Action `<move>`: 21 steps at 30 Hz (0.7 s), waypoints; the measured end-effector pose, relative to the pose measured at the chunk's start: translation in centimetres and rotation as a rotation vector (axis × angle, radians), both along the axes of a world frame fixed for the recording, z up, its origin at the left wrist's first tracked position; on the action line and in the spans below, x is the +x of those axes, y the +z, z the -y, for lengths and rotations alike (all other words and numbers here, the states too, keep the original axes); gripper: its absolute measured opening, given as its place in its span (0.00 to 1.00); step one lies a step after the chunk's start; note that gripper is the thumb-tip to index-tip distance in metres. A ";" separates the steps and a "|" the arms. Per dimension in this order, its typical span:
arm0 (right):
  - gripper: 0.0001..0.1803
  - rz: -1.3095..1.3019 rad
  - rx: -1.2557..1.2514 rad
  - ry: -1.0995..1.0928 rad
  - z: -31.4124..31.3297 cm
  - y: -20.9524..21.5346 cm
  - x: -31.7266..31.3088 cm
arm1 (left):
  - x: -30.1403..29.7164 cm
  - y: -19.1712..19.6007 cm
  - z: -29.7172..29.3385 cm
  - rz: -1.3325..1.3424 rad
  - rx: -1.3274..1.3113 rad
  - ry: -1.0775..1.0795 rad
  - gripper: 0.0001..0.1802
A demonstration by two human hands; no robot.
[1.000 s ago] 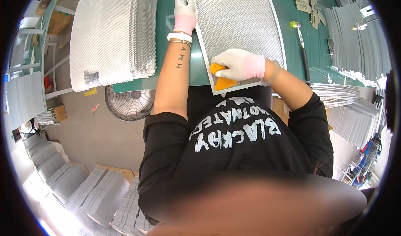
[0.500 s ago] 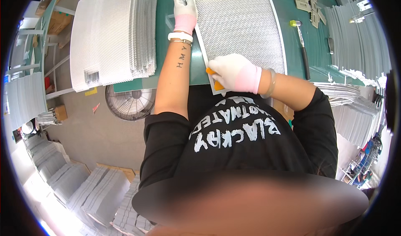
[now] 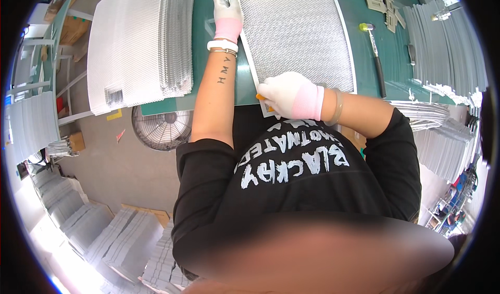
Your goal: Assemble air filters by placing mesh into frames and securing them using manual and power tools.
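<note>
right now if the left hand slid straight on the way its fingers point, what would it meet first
The left hand in its white glove rests on the far left corner of the white-framed metal mesh filter, fingers pointing away. Beyond lies only bare green table to the picture's edge, apparently free.

Left hand (image 3: 227,3) in white glove with pink cuff, reached far forward, palm down, fingers curled over an edge. Left forearm bare, extended straight away from torso, pale band and thin bracelet at wrist, small tattoo on inner forearm. Right hand (image 3: 285,93) in matching glove, close to body, knuckles up, fingers closed on something orange, mostly hidden. Right elbow bent out to right, forearm angled inward, bangle at wrist. Black sleeves cover both upper arms.
</note>
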State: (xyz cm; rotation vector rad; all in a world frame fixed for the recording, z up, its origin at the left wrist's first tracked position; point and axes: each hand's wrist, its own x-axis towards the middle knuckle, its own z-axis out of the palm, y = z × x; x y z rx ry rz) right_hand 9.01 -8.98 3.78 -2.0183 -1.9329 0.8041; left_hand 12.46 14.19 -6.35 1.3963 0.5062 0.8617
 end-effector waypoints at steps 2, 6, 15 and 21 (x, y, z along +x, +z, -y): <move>0.10 -0.055 0.049 0.017 0.1 -0.7 1.0 | 0.0 0.6 0.3 -0.100 0.080 0.032 0.18; 0.12 -0.238 0.071 0.006 1.1 -0.5 4.1 | -0.3 0.2 -0.4 -0.051 -0.038 0.011 0.17; 0.29 -0.394 0.150 -0.564 4.9 0.3 4.7 | 0.1 -0.2 -0.3 0.005 -0.022 0.001 0.17; 0.19 -0.525 0.024 -0.475 5.8 2.1 4.0 | 0.2 -1.7 -1.6 -0.013 0.032 -0.010 0.16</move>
